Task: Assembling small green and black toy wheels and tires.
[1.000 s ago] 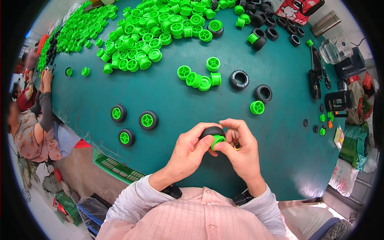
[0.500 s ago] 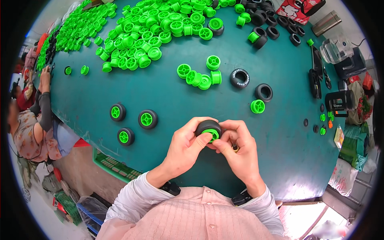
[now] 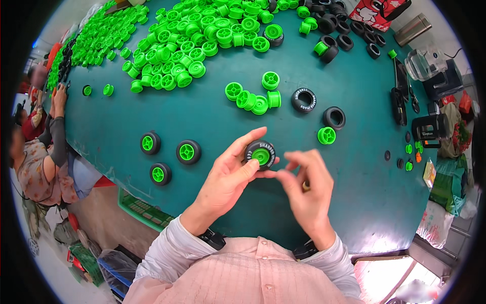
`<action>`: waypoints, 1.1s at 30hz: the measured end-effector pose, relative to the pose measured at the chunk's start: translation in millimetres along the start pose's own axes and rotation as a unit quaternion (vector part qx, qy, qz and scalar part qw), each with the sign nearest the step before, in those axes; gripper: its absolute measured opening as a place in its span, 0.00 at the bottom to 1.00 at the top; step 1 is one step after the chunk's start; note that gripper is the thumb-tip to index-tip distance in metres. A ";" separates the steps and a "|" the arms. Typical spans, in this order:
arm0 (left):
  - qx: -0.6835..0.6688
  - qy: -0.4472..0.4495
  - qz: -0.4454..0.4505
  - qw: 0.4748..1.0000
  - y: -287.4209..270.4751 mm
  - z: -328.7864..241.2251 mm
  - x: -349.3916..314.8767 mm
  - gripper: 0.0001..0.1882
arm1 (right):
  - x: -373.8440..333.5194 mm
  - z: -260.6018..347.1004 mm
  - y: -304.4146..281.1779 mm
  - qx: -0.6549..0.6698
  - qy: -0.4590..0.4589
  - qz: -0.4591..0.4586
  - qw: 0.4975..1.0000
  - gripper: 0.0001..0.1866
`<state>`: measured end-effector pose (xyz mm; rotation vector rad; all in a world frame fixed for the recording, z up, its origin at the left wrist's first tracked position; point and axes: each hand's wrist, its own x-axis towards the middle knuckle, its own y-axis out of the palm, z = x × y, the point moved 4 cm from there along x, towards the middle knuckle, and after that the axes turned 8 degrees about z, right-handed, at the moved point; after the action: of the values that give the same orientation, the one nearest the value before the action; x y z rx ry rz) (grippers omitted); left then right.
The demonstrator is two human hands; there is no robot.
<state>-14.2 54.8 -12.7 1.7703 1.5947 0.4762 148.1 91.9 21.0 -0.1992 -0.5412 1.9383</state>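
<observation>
Over the front edge of the tabletop (image 3: 354,197), the left hand (image 3: 217,185) grips a black tyre (image 3: 269,145) around a green wheel rim (image 3: 260,154), thumb on the near side. The right hand (image 3: 311,185) is curled around a small yellowish object (image 3: 306,186), too blurry to name, fingertips just beside the tyre. I'd guess it's the tyre-fitting step; next move probably calls for a steady left grip. Three tyred wheels (image 3: 187,151) sit toward the left edge. That rim heap (image 3: 187,50) crowds the far edge, not really in the way.
</observation>
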 end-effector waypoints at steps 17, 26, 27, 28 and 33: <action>0.147 0.014 -0.087 0.985 1.6 9.6 -3.2 0.16 | 9.2 -17.3 14.2 0.147 0.092 0.035 0.984 0.12; 0.096 -0.017 -0.011 0.995 -17.9 6.0 -2.2 0.13 | 4.3 4.0 13.7 0.118 0.070 0.042 0.990 0.14; 0.081 -0.028 0.001 0.996 -17.8 6.5 -2.3 0.14 | 3.9 0.6 14.6 0.126 0.078 0.046 0.988 0.14; 0.118 -0.022 -0.020 0.993 -14.4 4.8 -2.6 0.14 | 4.2 -1.3 15.3 0.133 0.087 0.049 0.986 0.13; 0.314 0.041 -0.049 0.947 3.6 0.1 -0.5 0.17 | 9.8 5.4 9.1 0.050 0.041 0.019 0.998 0.12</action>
<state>-11.7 54.3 -10.1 2.1249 2.0347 -0.0254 134.5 96.2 22.6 -0.2252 -0.3872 1.9789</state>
